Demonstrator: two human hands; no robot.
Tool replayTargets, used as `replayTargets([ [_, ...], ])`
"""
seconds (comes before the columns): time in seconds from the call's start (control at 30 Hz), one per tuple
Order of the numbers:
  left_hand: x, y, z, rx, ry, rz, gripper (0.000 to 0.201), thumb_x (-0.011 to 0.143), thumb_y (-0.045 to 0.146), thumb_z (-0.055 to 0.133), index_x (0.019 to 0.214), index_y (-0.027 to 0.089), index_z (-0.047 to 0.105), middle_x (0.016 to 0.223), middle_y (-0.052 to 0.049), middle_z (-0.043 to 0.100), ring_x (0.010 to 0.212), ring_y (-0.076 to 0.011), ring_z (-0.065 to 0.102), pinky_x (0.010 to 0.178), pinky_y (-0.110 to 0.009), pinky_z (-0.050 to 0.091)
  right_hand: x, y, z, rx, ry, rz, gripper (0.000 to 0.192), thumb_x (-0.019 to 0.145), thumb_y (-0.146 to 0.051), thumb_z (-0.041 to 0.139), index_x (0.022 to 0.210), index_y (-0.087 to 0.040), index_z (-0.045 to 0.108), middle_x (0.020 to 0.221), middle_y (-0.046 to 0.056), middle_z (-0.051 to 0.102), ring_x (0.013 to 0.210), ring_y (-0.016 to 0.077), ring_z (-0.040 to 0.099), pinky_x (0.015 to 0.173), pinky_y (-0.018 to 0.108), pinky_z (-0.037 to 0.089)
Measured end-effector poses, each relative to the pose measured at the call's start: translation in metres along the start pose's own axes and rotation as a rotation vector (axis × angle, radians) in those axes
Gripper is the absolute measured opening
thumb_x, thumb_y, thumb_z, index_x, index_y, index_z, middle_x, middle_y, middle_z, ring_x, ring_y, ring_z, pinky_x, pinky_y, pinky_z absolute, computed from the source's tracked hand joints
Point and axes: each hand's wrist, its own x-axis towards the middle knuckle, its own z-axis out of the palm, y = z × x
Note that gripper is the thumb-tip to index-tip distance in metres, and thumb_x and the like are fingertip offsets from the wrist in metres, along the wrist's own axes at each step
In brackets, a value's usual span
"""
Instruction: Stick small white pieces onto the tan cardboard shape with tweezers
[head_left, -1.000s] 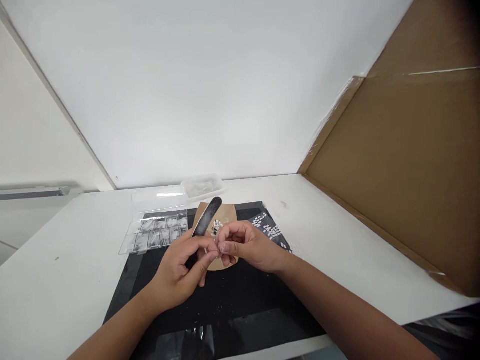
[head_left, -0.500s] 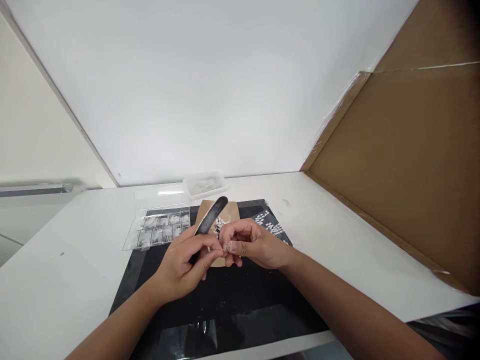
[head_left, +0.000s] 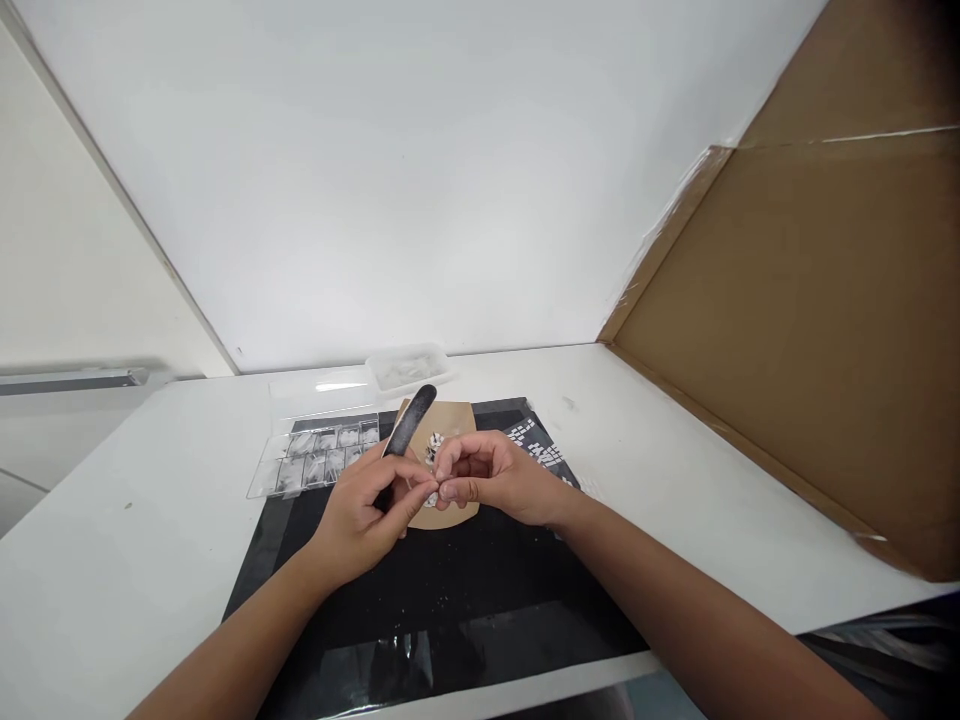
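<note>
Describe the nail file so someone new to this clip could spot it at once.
Start at the black mat on the white table. Above its middle, the left hand grips a nail file. It is the only long, dark, round-tipped strip, slanting up over the tan card.

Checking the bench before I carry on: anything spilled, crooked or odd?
Small pale specks lie scattered on the black mat near the left hand, which holds the nail file. The cardboard sheet leans askew at right.

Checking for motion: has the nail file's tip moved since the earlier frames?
Yes. The nail file tip swung left across the brown card, toward the clear box.
</note>
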Motion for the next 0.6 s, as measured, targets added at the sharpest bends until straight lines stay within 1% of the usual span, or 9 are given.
replayTargets([
  [0.07,0.001,-0.002,0.000,-0.010,-0.011,-0.016,0.010,0.097,0.027,0.061,0.098,0.023,0.070,0.063,0.004,0.068,0.052,-0.0115,0.058,0.067,-0.029,0.047,0.001,0.002,0.000,-0.029,0.029,-0.016,0.023,0.083,-0.033,0.082,0.091,-0.016,0.068,0.083,0.003,0.073,0.079,0.0138,0.072,0.066,0.022,0.052],
  [0.17,0.002,-0.006,-0.001,0.040,0.001,0.004,0.017,0.099,0.026,0.059,0.108,0.024,0.072,0.054,0.004,0.064,0.060,-0.0153,0.061,0.071,-0.030,0.047,0.002,0.003,0.001,-0.097,0.115,-0.064,0.025,0.085,-0.037,0.079,0.091,-0.017,0.067,0.078,0.003,0.072,0.074,0.0142,0.071,0.057,0.021,0.049],
  [0.23,0.003,-0.008,-0.002,0.088,0.018,0.013,0.022,0.100,0.026,0.057,0.116,0.025,0.072,0.051,0.005,0.062,0.064,-0.0167,0.060,0.073,-0.031,0.046,0.002,0.003,0.001,-0.121,0.174,-0.119,0.025,0.086,-0.039,0.078,0.091,-0.018,0.065,0.084,0.004,0.072,0.074,0.0145,0.071,0.055,0.021,0.049],
  [0.27,0.003,-0.009,-0.003,0.102,0.030,0.012,0.024,0.100,0.026,0.056,0.118,0.026,0.072,0.051,0.005,0.062,0.064,-0.0168,0.060,0.073,-0.030,0.046,0.002,0.003,0.002,-0.122,0.193,-0.148,0.025,0.087,-0.039,0.077,0.091,-0.018,0.065,0.090,0.005,0.072,0.076,0.0147,0.072,0.057,0.022,0.051],
  [0.33,0.003,-0.010,-0.004,0.116,0.052,0.006,0.025,0.100,0.026,0.056,0.119,0.026,0.072,0.052,0.004,0.062,0.066,-0.0170,0.060,0.071,-0.029,0.046,0.002,0.002,0.002,-0.130,0.212,-0.190,0.025,0.087,-0.040,0.076,0.090,-0.018,0.063,0.098,0.006,0.072,0.080,0.0156,0.072,0.065,0.025,0.055],
  [0.4,0.004,-0.012,-0.005,0.129,0.068,0.007,0.025,0.100,0.026,0.056,0.119,0.025,0.072,0.052,0.004,0.062,0.070,-0.0175,0.061,0.072,-0.029,0.046,0.001,0.002,0.001,-0.191,0.229,-0.209,0.025,0.089,-0.041,0.074,0.092,-0.019,0.063,0.094,0.006,0.072,0.081,0.0171,0.072,0.071,0.029,0.057],
  [0.47,0.004,-0.015,-0.005,0.152,0.068,0.007,0.025,0.100,0.026,0.056,0.119,0.024,0.073,0.053,0.003,0.063,0.071,-0.0176,0.061,0.073,-0.029,0.047,0.000,0.004,0.000,-0.371,0.274,-0.253,0.023,0.092,-0.041,0.071,0.095,-0.020,0.063,0.088,0.006,0.072,0.076,0.0174,0.071,0.068,0.030,0.056],
  [0.57,0.005,-0.018,-0.006,0.191,0.061,0.000,0.025,0.101,0.028,0.055,0.117,0.023,0.073,0.055,0.002,0.063,0.072,-0.0182,0.061,0.072,-0.029,0.047,-0.002,0.007,-0.002,-0.749,0.337,-0.412,0.014,0.093,-0.036,0.067,0.095,-0.022,0.066,0.089,0.007,0.073,0.070,0.0166,0.066,0.062,0.030,0.051],
  [0.6,0.006,-0.019,-0.007,0.204,0.061,0.000,0.026,0.101,0.029,0.054,0.117,0.023,0.073,0.056,0.002,0.064,0.073,-0.0186,0.062,0.073,-0.029,0.048,-0.002,0.008,-0.003,-0.835,0.342,-0.464,0.011,0.093,-0.034,0.067,0.094,-0.023,0.066,0.091,0.007,0.073,0.070,0.0165,0.065,0.062,0.030,0.050],
])
